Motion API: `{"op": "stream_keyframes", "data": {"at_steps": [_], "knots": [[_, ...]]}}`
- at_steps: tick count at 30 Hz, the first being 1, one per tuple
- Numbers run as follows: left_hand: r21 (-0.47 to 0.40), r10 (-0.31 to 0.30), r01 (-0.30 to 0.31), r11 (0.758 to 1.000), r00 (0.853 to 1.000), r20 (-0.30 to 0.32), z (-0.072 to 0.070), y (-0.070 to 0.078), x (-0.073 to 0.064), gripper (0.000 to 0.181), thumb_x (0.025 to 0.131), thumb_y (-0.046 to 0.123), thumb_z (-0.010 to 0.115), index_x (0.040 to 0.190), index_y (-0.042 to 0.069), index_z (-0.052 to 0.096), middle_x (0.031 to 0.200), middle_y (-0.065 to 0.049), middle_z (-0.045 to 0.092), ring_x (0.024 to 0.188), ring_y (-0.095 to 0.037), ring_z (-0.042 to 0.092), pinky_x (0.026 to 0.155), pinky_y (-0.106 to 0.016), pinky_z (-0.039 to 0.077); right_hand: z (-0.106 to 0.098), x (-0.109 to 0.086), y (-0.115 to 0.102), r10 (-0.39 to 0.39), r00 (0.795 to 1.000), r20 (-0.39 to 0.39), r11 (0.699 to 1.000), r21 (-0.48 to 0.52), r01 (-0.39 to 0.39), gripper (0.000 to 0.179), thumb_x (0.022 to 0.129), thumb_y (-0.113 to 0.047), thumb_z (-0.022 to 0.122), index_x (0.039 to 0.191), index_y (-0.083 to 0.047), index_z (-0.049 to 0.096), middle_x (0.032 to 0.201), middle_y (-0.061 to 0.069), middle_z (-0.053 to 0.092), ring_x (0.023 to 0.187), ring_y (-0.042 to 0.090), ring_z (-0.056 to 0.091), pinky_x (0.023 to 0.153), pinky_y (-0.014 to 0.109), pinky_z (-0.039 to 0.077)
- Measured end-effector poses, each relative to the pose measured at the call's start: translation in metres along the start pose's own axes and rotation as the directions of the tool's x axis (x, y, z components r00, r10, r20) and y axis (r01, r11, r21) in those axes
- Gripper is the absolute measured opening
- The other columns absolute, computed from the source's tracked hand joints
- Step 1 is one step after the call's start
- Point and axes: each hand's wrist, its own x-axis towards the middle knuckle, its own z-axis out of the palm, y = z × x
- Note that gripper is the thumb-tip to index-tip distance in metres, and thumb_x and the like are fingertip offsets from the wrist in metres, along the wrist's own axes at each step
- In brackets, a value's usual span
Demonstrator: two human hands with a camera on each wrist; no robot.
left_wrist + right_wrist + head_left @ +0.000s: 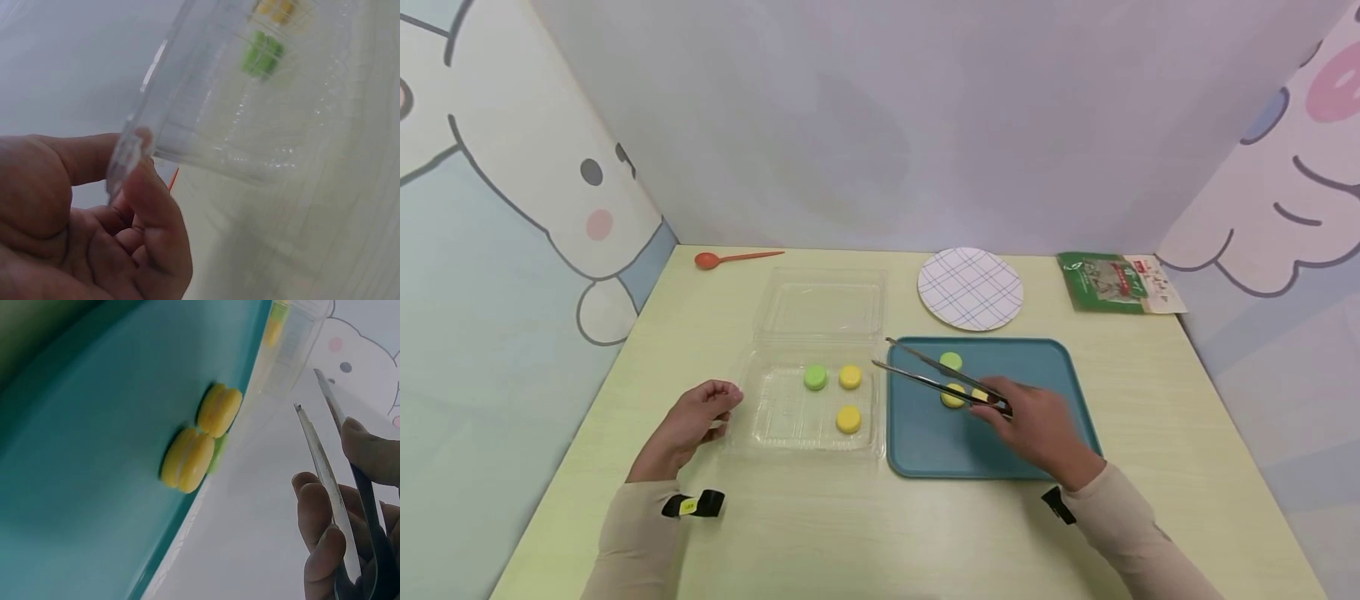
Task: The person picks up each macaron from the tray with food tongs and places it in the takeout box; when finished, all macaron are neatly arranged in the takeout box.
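Observation:
My left hand (700,412) pinches the left edge of a clear plastic clamshell box (153,75), thumb and fingertips either side of its rim. The box lies open, lid (823,304) folded back. Inside are a green macaron (816,377), a yellow macaron (850,377) and a second yellow macaron (848,419). My right hand (1041,425) grips metal tongs (322,453) above a blue tray (925,454). The tong tips are apart with nothing between them, pointing left toward the box. On the tray sit a green macaron (951,361) and two yellow macarons (187,460), partly behind the tongs in the head view.
A checked paper plate (971,288) lies behind the tray. At the back right is a green and white food packet (1120,284). An orange spoon (707,261) lies at the back left. Walls with cartoon drawings enclose the table (820,533) on three sides.

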Motion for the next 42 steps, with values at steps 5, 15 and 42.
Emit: {"op": "stream_keyframes", "data": {"at_steps": [5, 15, 42], "knots": [[0.007, 0.006, -0.006, 1.0, 1.0, 0.004, -0.001, 0.0, 0.0, 0.029, 0.105, 0.027, 0.057, 0.118, 0.001, 0.051, 0.094, -0.005, 0.051, 0.081, -0.017, 0.049, 0.068, -0.031, 0.047, -0.001, -0.008, 0.009, 0.031, 0.999, 0.008, 0.999, -0.03, -0.031, 0.042, 0.077, -0.029, 0.088, 0.112, -0.013, 0.071, 0.072, -0.008, 0.061, 0.053, 0.003, 0.041, 0.048, 0.026, 0.035], [0.008, 0.005, -0.005, 1.0, 1.0, 0.002, 0.0, -0.001, 0.0, 0.029, 0.105, 0.027, 0.057, 0.118, 0.002, 0.052, 0.094, -0.006, 0.051, 0.081, -0.017, 0.048, 0.068, -0.03, 0.047, -0.004, -0.021, 0.022, 0.108, 0.994, -0.001, 0.99, -0.089, -0.108, 0.041, 0.078, -0.032, 0.087, 0.112, -0.017, 0.071, 0.064, -0.011, 0.053, 0.049, 0.004, 0.036, 0.043, 0.028, 0.03], [0.003, 0.0, 0.0, 1.0, 1.0, -0.001, 0.001, -0.001, 0.0, 0.029, 0.105, 0.028, 0.056, 0.118, 0.002, 0.052, 0.093, -0.006, 0.05, 0.081, -0.018, 0.049, 0.067, -0.03, 0.047, -0.022, -0.048, 0.04, 0.147, 0.989, -0.03, 0.979, -0.138, -0.15, 0.041, 0.074, -0.029, 0.089, 0.108, -0.014, 0.07, 0.063, -0.009, 0.059, 0.045, 0.001, 0.038, 0.04, 0.028, 0.03]]}}
